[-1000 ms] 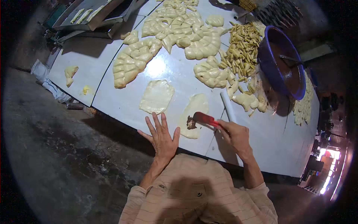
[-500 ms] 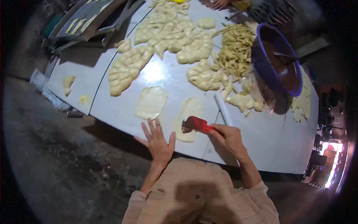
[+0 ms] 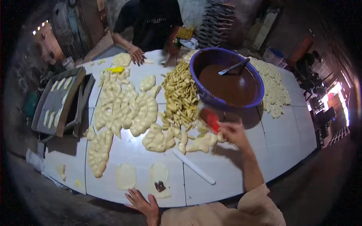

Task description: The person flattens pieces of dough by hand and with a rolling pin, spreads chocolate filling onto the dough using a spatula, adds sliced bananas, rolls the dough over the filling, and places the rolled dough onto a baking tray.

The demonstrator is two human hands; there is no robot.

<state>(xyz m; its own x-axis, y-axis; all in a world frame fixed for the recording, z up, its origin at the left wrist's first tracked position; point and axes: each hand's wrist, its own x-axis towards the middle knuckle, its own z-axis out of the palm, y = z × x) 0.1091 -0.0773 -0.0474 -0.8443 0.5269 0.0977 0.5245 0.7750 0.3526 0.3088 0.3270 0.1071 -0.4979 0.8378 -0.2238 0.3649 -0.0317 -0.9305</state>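
Observation:
My right hand (image 3: pixel 233 133) grips a red scraper (image 3: pixel 211 119), blurred by motion, just in front of the purple basin (image 3: pixel 196 81) of brown filling. A metal-ended utensil (image 3: pixel 233 67) rests in that basin. Fingers spread, my left hand (image 3: pixel 140 202) lies at the table's near edge, by the lower end of a flattened dough sheet (image 3: pixel 125 176). To its right is a second dough sheet (image 3: pixel 159 173) bearing a dab of dark brown filling (image 3: pixel 160 186). A white rolling pin (image 3: pixel 194 167) lies diagonally right of the sheets.
Dough pieces (image 3: pixel 124 109) cover the middle left, beside a heap of yellowish strips (image 3: pixel 181 94). More flat pieces (image 3: pixel 273 86) lie at the right. Trays (image 3: pixel 56 101) with shaped dough stand at the left. Across the table, another person's hand (image 3: pixel 136 54) touches the surface near a yellow scraper (image 3: pixel 116 69).
My right hand has carried the red scraper away from the right dough sheet toward the basin, leaving filling on the sheet. The view has tilted up, showing the person opposite.

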